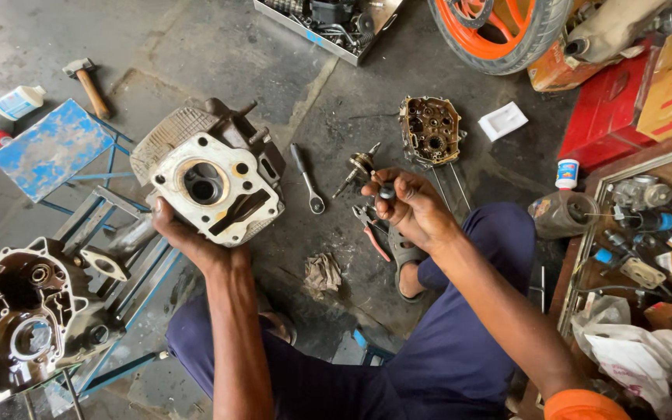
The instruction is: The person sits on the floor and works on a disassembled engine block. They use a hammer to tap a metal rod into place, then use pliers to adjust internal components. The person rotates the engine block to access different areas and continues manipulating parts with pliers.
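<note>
My left hand (184,237) holds up a grey finned engine cylinder head (215,179) from below, its flat gasket face with a round bore turned toward me. My right hand (410,206) is raised to the right of it, fingers pinched on a small dark round metal part (386,190). Both hands hover above the stained concrete floor, over my knees in dark blue trousers.
An engine crankcase half (21,319) rests on a blue metal stand (110,233) at the left. On the floor lie a ratchet wrench (306,179), red-handled pliers (371,229), a crankshaft piece (359,167), another casing (429,128), a rag (322,274) and a hammer (87,82). A parts box (639,257) sits at the right.
</note>
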